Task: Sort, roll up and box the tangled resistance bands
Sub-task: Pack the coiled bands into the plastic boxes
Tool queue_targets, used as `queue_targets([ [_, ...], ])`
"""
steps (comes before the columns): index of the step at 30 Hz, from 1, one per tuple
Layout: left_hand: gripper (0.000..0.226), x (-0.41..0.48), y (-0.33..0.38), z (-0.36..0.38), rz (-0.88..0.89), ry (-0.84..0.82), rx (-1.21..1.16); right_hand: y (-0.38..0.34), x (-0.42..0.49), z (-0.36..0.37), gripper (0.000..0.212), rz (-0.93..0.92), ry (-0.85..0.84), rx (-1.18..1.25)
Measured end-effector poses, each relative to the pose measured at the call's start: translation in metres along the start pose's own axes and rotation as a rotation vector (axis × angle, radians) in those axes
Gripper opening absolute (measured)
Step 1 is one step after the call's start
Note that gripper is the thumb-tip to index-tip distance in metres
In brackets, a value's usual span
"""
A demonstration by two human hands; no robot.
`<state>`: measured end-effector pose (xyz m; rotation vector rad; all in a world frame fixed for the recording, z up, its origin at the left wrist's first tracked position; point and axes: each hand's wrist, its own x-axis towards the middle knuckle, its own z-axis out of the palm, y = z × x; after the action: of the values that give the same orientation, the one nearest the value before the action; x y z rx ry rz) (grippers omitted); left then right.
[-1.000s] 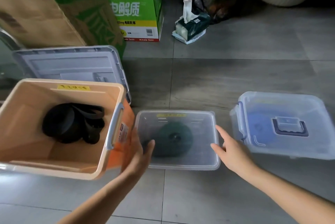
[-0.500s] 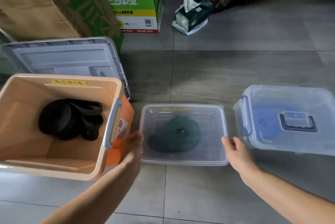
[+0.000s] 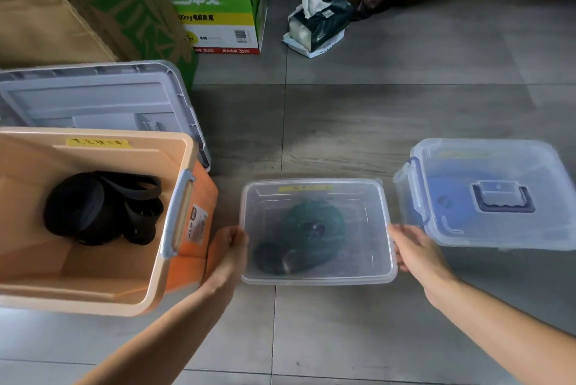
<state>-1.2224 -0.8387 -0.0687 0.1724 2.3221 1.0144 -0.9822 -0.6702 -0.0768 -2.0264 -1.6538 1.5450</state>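
"电解质" on green carton

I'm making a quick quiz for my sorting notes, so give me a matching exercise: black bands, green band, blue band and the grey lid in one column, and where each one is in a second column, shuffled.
Things
1. black bands
2. green band
3. blue band
4. grey lid

Places
A. inside the closed clear box with the handle, on the right
B. on the floor behind the orange bin
C. in the open orange bin
D. in the shallow clear container held by the left hand and right hand

Pairs: 1-C, 2-D, 3-A, 4-B
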Motion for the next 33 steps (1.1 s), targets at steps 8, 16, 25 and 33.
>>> queue_targets([
  [8, 0.035, 0.028, 0.051, 0.017, 0.000, 0.132, -0.106, -0.040, 0.038, 0.010, 0.042, 0.004, -0.040, 0.000],
  [16, 0.029, 0.057, 0.054, 0.026, -0.125, 0.020, -0.237, -0.054, 0.068, 0.023, 0.046, -0.055, 0.103, -0.045],
  [25, 0.029, 0.044, 0.050, 0.023, -0.109, 0.020, -0.186, -0.051, 0.055, 0.019, 0.042, -0.077, 0.022, -0.085],
  [33, 0.018, -0.041, -0.014, -0.004, -0.085, -0.188, -0.049, 0.021, -0.022, -0.011, 0.038, -0.191, -0.232, -0.149],
])
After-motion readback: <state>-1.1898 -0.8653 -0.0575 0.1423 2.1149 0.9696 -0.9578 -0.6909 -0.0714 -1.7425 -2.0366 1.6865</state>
